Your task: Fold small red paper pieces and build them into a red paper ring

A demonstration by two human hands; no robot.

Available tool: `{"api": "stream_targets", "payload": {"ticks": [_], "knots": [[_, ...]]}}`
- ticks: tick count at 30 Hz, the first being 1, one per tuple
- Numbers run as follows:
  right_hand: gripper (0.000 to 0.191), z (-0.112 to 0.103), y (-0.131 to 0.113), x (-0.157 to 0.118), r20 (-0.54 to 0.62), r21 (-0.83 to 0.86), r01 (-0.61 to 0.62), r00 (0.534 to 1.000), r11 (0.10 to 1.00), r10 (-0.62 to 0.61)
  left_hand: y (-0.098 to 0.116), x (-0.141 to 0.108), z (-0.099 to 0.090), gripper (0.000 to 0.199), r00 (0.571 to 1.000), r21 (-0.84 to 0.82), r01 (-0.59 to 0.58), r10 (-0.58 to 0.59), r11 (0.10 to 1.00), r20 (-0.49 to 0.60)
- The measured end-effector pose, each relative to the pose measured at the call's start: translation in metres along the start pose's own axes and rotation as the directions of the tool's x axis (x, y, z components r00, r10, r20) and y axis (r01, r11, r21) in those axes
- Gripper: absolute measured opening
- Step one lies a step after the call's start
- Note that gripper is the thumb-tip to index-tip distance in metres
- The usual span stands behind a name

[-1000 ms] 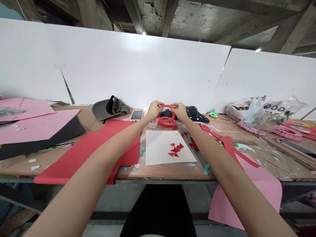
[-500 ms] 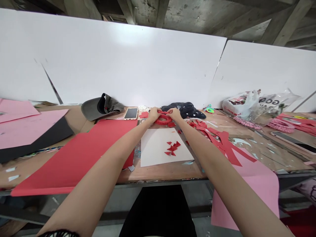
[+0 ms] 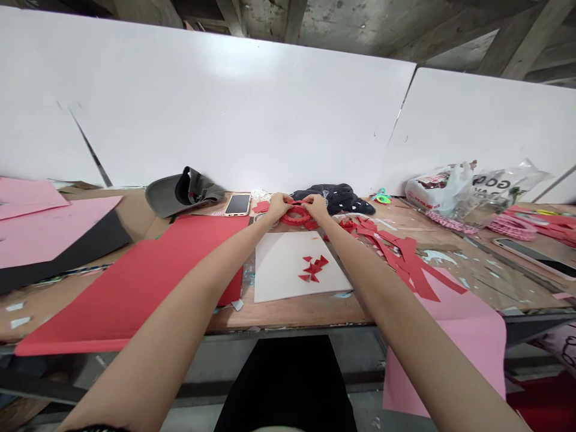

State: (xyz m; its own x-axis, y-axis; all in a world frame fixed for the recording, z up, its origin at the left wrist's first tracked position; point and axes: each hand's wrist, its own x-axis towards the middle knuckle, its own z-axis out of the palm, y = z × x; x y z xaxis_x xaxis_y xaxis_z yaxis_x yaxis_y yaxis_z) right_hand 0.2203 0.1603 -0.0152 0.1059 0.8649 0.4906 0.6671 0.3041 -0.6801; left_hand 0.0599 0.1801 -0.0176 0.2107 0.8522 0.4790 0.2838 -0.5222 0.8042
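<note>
Both my hands reach to the far side of the white board and pinch at the back of a red paper ring (image 3: pixel 294 216). My left hand (image 3: pixel 279 204) is closed at the ring's back left, and my right hand (image 3: pixel 315 206) is closed at its back right. A red piece of paper seems to run between the fingertips, but they are too small to make out fully. Several small folded red paper triangles (image 3: pixel 314 269) lie on the white board (image 3: pixel 276 264) nearer to me. Red paper strips (image 3: pixel 407 255) are heaped right of my right forearm.
A large red sheet (image 3: pixel 135 282) covers the table's left, with pink sheets (image 3: pixel 54 231) beyond it. A grey cap (image 3: pixel 184 191), a phone (image 3: pixel 238 204) and dark cloth (image 3: pixel 337 198) lie along the back. Plastic bags (image 3: pixel 443 187) stand right; a pink sheet (image 3: pixel 450 348) hangs over the edge.
The view has shifted slightly. My hands stay at the back of the red paper ring, with only small finger movement; the triangles lie as before.
</note>
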Motion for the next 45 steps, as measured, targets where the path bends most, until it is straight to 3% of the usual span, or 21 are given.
{"api": "stream_targets", "payload": {"ticks": [6, 8, 11, 16, 21, 26, 34, 45], "knots": [[0.019, -0.021, -0.028, -0.015, 0.007, 0.206, 0.019, 1.000, 0.978, -0.021, 0.032, -0.009, -0.026, 0.030, 1.000, -0.061, 0.007, -0.009, 0.998, -0.027], [0.023, -0.031, -0.040, -0.023, 0.033, 0.365, 0.041, 0.998, 0.930, -0.057, 0.049, -0.018, -0.040, 0.037, 1.000, -0.149, 0.021, -0.020, 0.989, 0.005], [0.032, -0.045, -0.060, -0.039, 0.071, 0.543, 0.059, 0.991, 0.838, -0.115, 0.077, -0.042, -0.061, 0.029, 0.999, -0.245, 0.019, -0.010, 0.969, 0.034], [0.032, -0.064, -0.100, -0.080, 0.104, 0.589, 0.148, 0.961, 0.794, -0.256, 0.109, -0.098, -0.087, 0.031, 0.998, -0.267, 0.007, 0.009, 0.964, 0.061], [0.019, -0.063, -0.126, -0.122, 0.093, 0.559, 0.254, 0.927, 0.789, -0.364, 0.113, -0.144, -0.094, 0.028, 0.997, -0.324, -0.043, 0.059, 0.945, 0.039], [0.016, -0.058, -0.130, -0.139, 0.079, 0.608, 0.283, 0.908, 0.742, -0.411, 0.117, -0.166, -0.095, 0.019, 0.996, -0.340, -0.092, 0.083, 0.936, -0.043], [0.011, -0.065, -0.139, -0.151, 0.017, 0.544, 0.366, 0.895, 0.755, -0.446, 0.123, -0.174, -0.095, 0.010, 0.978, -0.293, -0.207, 0.188, 0.934, -0.093], [0.009, -0.065, -0.131, -0.149, -0.100, 0.332, 0.586, 0.801, 0.739, -0.590, 0.119, -0.172, -0.094, 0.016, 0.941, -0.233, -0.337, 0.319, 0.912, -0.112]]}}
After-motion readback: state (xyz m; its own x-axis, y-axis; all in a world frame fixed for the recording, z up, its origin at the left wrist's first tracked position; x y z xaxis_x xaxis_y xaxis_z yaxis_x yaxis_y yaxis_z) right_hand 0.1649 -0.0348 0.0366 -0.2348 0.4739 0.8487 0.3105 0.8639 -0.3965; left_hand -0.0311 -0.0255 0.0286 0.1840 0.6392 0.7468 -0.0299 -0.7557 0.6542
